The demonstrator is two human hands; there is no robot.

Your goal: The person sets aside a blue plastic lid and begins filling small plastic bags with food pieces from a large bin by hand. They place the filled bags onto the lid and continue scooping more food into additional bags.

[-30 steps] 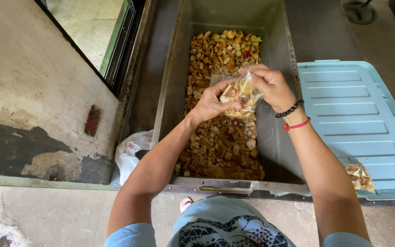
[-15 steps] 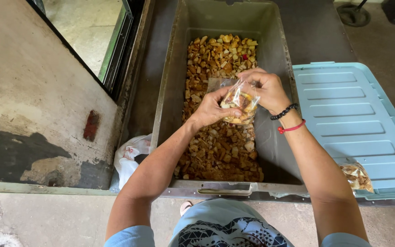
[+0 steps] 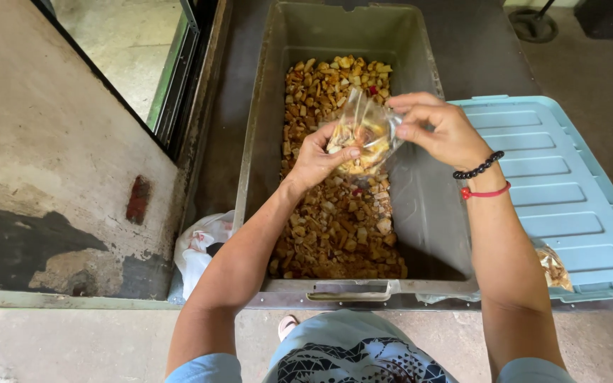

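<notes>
Holding a small clear plastic bag [image 3: 365,138] between them, both hands hover above a grey plastic bin [image 3: 420,206] filled with golden-brown fried snack pieces [image 3: 335,220]. The left hand [image 3: 318,157] cups the bag from below, fingers curled around its lower part, which already contains some snack pieces. The right hand [image 3: 440,129] pinches the bag's upper edge between thumb and fingers; a black bead bracelet [image 3: 478,167] and a red cord [image 3: 485,191] circle that wrist. A light blue lid [image 3: 562,206] lies just beside the bin, with a filled snack bag [image 3: 555,268] resting on it. A crumpled white bag [image 3: 200,248] sits left of the bin.
</notes>
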